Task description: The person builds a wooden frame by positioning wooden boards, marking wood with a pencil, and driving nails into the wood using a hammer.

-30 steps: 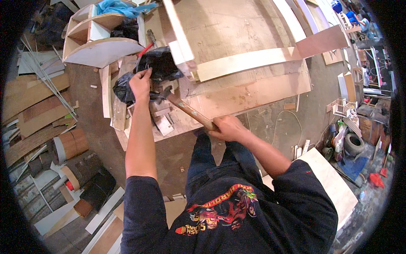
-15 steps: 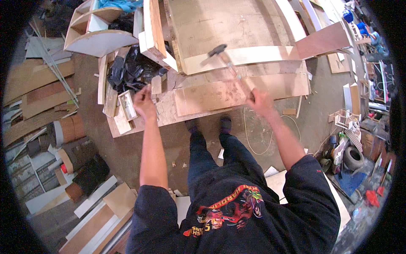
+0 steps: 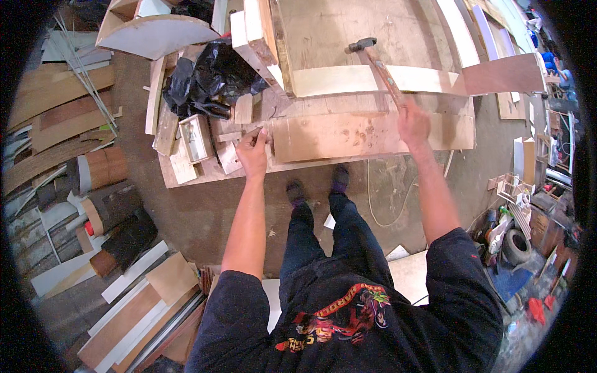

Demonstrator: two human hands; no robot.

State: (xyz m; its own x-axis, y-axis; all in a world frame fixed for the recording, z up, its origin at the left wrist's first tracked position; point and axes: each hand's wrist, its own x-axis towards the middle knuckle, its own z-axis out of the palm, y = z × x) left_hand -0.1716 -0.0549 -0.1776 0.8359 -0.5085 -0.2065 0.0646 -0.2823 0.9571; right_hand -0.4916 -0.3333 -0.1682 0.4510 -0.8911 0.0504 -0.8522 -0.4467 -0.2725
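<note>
In my right hand [image 3: 413,127] is a hammer [image 3: 384,73], gripped by its wooden handle, its dark head pointing away from me. That hand is above the right part of a long thin wooden board [image 3: 329,135], which lies along the near side of the worktable. My left hand [image 3: 251,155] is closed in a pinch at the board's left end; whatever is between the fingertips is too small to make out. Left of it lie a small open box [image 3: 195,138] and a wood block [image 3: 244,109].
A black plastic bag [image 3: 214,78] lies at the table's left, below a curved white shelf piece [image 3: 158,38]. A wooden frame with a pale rail [image 3: 348,81] stands behind the board. Cut panels [image 3: 134,320] cover the floor at left; a cable [image 3: 373,202] loops across the floor.
My left hand has moved right, from near the small box to the board's left end. My right hand has carried the hammer rightward. The whole view has shifted slightly.
</note>
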